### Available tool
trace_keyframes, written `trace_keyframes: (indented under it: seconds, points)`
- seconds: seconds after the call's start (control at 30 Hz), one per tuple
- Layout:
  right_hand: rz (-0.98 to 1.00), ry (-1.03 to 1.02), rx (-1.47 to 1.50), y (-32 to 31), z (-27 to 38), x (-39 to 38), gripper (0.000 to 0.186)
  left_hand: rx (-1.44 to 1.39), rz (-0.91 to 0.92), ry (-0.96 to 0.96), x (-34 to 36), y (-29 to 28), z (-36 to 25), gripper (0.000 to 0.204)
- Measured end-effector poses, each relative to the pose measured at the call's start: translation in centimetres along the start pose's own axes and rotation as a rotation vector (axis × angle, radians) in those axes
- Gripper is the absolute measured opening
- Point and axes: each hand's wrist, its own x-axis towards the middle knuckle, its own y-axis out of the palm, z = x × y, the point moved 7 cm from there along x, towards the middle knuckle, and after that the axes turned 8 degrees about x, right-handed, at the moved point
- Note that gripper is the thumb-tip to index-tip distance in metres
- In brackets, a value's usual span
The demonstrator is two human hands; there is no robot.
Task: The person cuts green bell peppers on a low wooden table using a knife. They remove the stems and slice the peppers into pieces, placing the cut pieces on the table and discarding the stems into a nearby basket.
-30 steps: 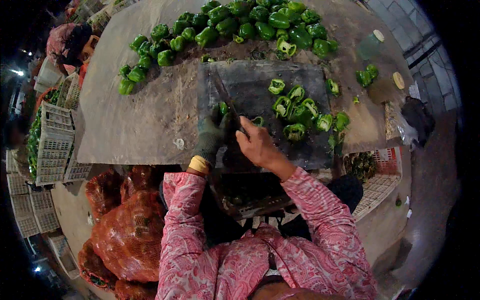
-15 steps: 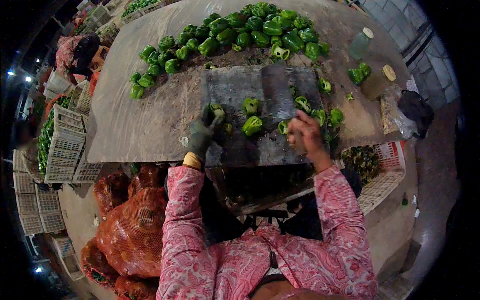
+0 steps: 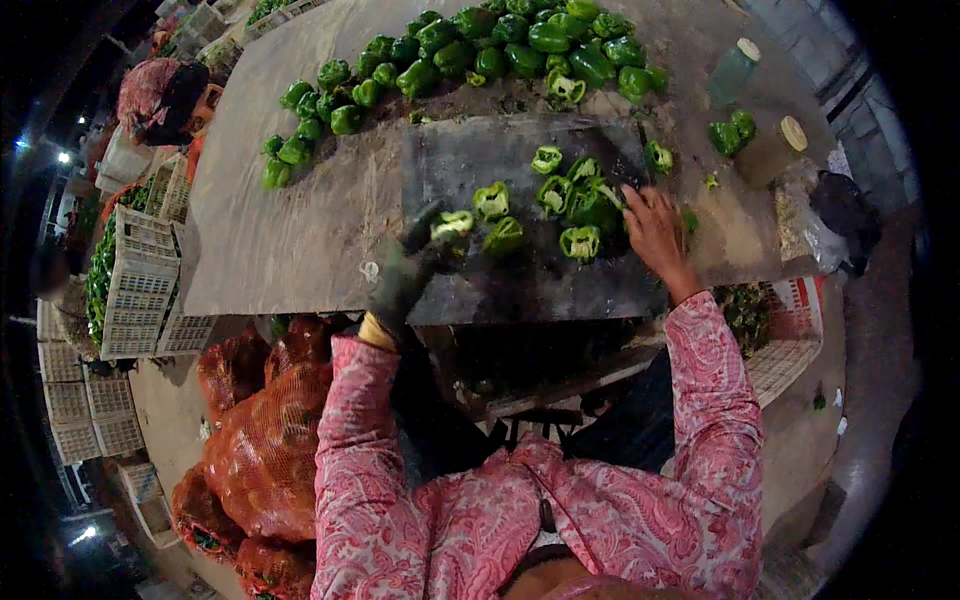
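Note:
My left hand [image 3: 402, 270], in a dark glove with a yellowish cuff, grips a cut green pepper [image 3: 452, 224] at the left of a dark board [image 3: 470, 295]. Its pale inside faces up. Beside it lie two more cut peppers [image 3: 491, 201]. My bare right hand [image 3: 655, 228] has its fingers stretched out against the right side of a cluster of cut peppers [image 3: 590, 207]. One cut half [image 3: 580, 242] lies at the cluster's near edge. A dark flat shape [image 3: 622, 148] beyond the right fingers is too dim to identify.
Whole green peppers [image 3: 450, 50] are heaped along the table's far side. Two jars [image 3: 735, 72] and a clear plastic bag [image 3: 808, 235] stand at the right. Red mesh sacks [image 3: 275, 450] and white crates [image 3: 140, 280] sit at the left. A white crate [image 3: 795, 345] is below right.
The blurred wide blade by my right hand no longer shows over the board. My right hand has moved right and its fingers reach the cut peppers, which are now bunched together.

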Motion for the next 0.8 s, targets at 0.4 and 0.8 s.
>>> trace_keyframes:
  seconds: [0.4,0.8]
  points:
    - [0.062,-0.185,1.024,3.2,17.8,-14.3,0.04,-0.389,0.251,-0.372,-13.1,12.7,4.6,0.041]
    - [-0.24,0.534,1.714,2.5,17.6,-18.5,0.018,-0.007,-0.054,-0.023,-16.0,16.0,2.4,0.025]
